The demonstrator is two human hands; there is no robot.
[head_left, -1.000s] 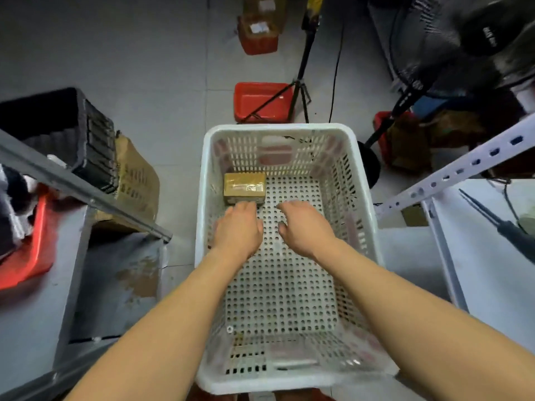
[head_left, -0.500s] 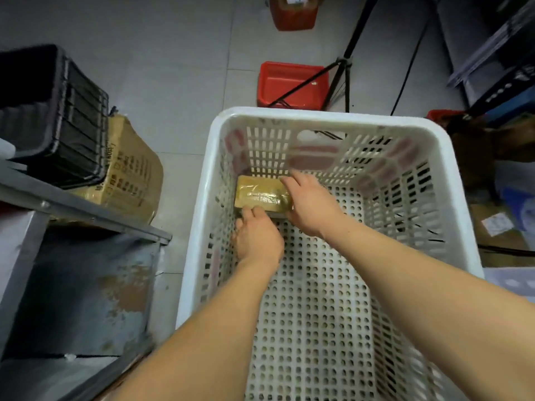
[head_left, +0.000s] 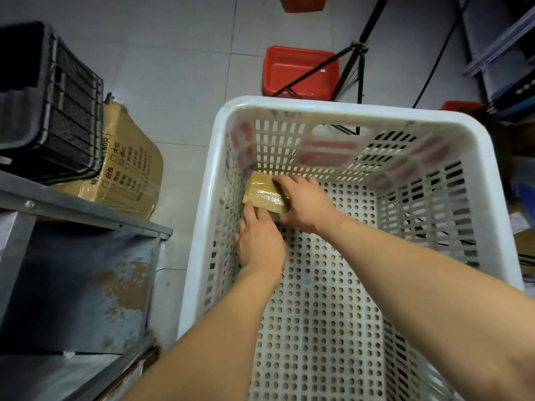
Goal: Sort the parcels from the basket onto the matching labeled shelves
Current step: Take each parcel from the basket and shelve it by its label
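Down at the far left corner of the white basket (head_left: 489,180), a small brown parcel (head_left: 265,192) wrapped in clear tape is lying tilted against the perforated side wall. Both hands are reaching into that corner. The right hand (head_left: 305,202) is covering the parcel's right end, with its fingers curling over the top edge and its thumb coming in at the near side, so it is gripping the parcel. The left hand (head_left: 259,241) is sitting just in front of the parcel, its fingers lying close together and fairly straight, with the fingertips touching the near edge; whether any finger is hooking underneath cannot be told. Nothing else is showing on the holed floor of the basket. Left of the basket, a metal shelf (head_left: 86,215) is carrying a black crate (head_left: 58,111), and a printed cardboard box (head_left: 127,169) is standing behind it. Beyond the basket, a red bin (head_left: 298,70) is sitting on the tiled floor behind the legs of a black tripod (head_left: 351,68).
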